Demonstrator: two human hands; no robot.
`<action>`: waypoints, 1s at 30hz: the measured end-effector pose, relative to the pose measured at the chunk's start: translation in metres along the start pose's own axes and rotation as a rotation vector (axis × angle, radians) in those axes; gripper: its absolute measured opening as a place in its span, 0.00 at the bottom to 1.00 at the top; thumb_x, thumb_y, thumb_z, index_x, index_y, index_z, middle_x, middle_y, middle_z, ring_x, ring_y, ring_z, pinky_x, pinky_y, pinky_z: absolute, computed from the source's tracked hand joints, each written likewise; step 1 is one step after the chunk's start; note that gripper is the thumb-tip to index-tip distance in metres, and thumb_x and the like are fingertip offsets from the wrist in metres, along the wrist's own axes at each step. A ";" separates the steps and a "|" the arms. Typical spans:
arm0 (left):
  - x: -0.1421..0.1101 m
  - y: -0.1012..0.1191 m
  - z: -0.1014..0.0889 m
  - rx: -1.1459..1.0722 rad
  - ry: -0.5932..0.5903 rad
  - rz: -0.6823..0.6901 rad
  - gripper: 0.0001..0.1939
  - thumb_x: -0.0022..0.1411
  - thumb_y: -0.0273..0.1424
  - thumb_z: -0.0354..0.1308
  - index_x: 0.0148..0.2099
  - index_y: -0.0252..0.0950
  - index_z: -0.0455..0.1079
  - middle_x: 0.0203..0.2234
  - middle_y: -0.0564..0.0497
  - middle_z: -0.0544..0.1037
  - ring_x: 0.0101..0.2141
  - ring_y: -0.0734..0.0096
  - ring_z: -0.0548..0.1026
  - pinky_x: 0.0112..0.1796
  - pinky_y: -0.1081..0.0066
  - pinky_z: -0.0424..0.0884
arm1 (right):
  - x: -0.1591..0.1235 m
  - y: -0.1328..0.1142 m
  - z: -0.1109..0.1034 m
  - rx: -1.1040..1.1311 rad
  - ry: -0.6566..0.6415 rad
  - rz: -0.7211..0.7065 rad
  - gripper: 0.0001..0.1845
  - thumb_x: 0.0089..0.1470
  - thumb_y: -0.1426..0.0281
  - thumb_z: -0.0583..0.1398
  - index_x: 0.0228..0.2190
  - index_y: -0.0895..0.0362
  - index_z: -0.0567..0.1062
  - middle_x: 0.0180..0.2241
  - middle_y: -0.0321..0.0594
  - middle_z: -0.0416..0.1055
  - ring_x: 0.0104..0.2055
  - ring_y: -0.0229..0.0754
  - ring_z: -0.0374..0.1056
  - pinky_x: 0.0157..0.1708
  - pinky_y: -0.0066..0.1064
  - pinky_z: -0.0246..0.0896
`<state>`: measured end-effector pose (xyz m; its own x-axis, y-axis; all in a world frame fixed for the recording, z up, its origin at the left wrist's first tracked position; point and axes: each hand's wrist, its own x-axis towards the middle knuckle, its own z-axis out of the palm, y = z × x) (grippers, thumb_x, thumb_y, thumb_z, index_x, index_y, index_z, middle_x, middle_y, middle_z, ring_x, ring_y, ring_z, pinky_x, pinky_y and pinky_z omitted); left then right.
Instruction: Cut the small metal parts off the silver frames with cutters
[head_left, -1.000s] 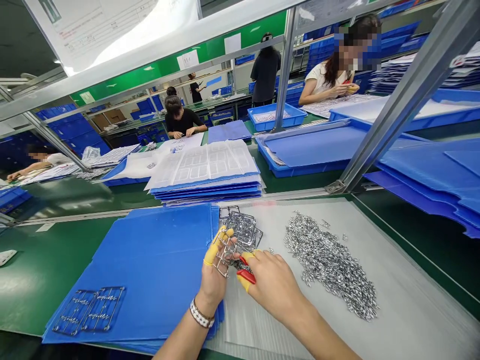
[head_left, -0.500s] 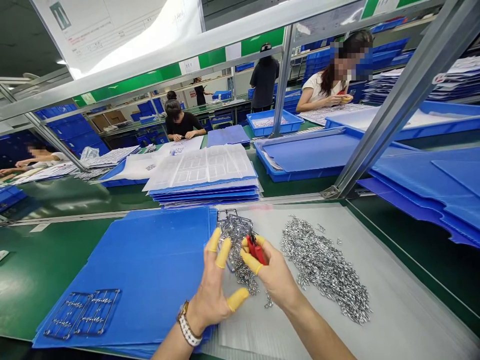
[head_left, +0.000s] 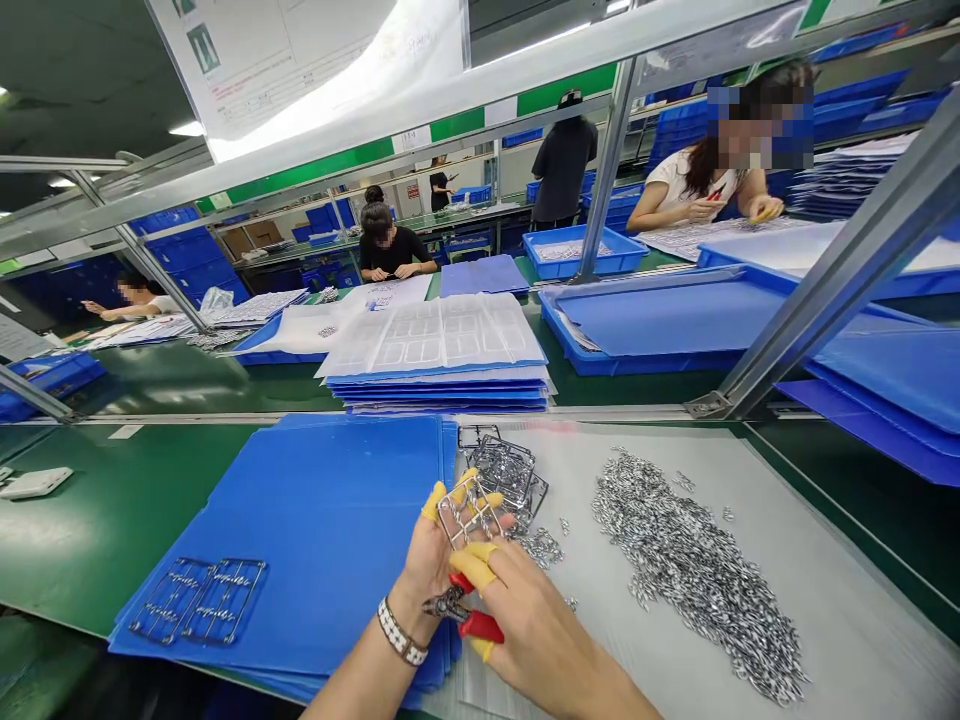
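Observation:
My left hand (head_left: 435,555), with yellow finger cots and a wrist bracelet, grips a small metal lattice frame of parts (head_left: 469,515) and holds it upright above the grey mat (head_left: 810,560). Just below and to the right, my right hand (head_left: 525,620) is closed on red-handled cutters (head_left: 465,615), whose jaws point left toward my left wrist. Behind the frame lies a stack of similar metal frames (head_left: 506,470). A long heap of small cut metal pieces (head_left: 697,565) spreads across the mat to the right.
A stack of blue corrugated sheets (head_left: 322,530) lies at the left, with two emptied frames (head_left: 199,598) on its near corner. More blue sheets topped by clear blister trays (head_left: 442,345), blue bins (head_left: 637,320) and an angled aluminium post (head_left: 832,280) stand beyond. Other people work at farther benches.
My left hand, open half a second ago, has closed on a metal frame again. My right hand with the cutters dropped lower, toward me. The camera view shifted slightly left.

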<state>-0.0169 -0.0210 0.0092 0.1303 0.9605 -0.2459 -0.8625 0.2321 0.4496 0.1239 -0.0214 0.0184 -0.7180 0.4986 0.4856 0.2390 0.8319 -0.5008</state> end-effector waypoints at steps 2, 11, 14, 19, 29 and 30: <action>-0.002 0.000 0.004 -0.011 -0.012 0.018 0.28 0.63 0.47 0.49 0.62 0.40 0.61 0.46 0.42 0.77 0.46 0.51 0.75 0.51 0.52 0.62 | 0.001 0.000 -0.006 -0.005 0.015 0.054 0.24 0.46 0.79 0.59 0.46 0.53 0.68 0.41 0.41 0.70 0.43 0.46 0.64 0.45 0.40 0.62; -0.002 0.005 -0.002 -0.001 -0.015 0.004 0.33 0.62 0.50 0.48 0.62 0.36 0.60 0.49 0.39 0.75 0.48 0.49 0.74 0.54 0.51 0.60 | 0.005 0.003 -0.013 0.032 -0.152 0.034 0.17 0.47 0.74 0.62 0.42 0.51 0.71 0.40 0.37 0.72 0.44 0.45 0.65 0.45 0.38 0.61; 0.000 0.001 -0.003 0.010 0.031 0.038 0.31 0.63 0.49 0.48 0.63 0.39 0.59 0.46 0.42 0.77 0.43 0.53 0.76 0.49 0.53 0.65 | 0.005 0.009 -0.015 -0.025 -0.038 0.165 0.18 0.51 0.73 0.60 0.45 0.52 0.70 0.40 0.39 0.72 0.43 0.44 0.66 0.44 0.38 0.61; 0.003 -0.013 -0.004 0.082 0.140 0.158 0.31 0.63 0.49 0.49 0.62 0.37 0.61 0.43 0.43 0.79 0.41 0.58 0.76 0.45 0.59 0.68 | 0.012 0.021 -0.014 -0.290 -0.058 0.384 0.15 0.53 0.67 0.60 0.44 0.54 0.72 0.36 0.41 0.72 0.38 0.47 0.68 0.37 0.38 0.61; 0.001 -0.020 -0.009 0.203 0.121 0.238 0.30 0.63 0.48 0.50 0.62 0.37 0.62 0.48 0.43 0.76 0.49 0.55 0.72 0.53 0.57 0.62 | 0.019 0.016 -0.015 -0.387 -0.183 0.434 0.11 0.53 0.64 0.61 0.40 0.52 0.74 0.36 0.40 0.73 0.37 0.47 0.67 0.34 0.37 0.56; 0.001 -0.020 -0.008 0.215 0.118 0.242 0.31 0.63 0.48 0.51 0.62 0.37 0.62 0.49 0.43 0.76 0.50 0.55 0.72 0.54 0.58 0.61 | 0.020 0.015 -0.016 -0.402 -0.186 0.436 0.11 0.53 0.64 0.61 0.39 0.52 0.74 0.36 0.40 0.73 0.37 0.48 0.67 0.34 0.37 0.56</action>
<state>-0.0039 -0.0257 -0.0069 -0.1343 0.9701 -0.2020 -0.7372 0.0384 0.6746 0.1236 0.0048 0.0324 -0.5923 0.7924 0.1457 0.7373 0.6060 -0.2985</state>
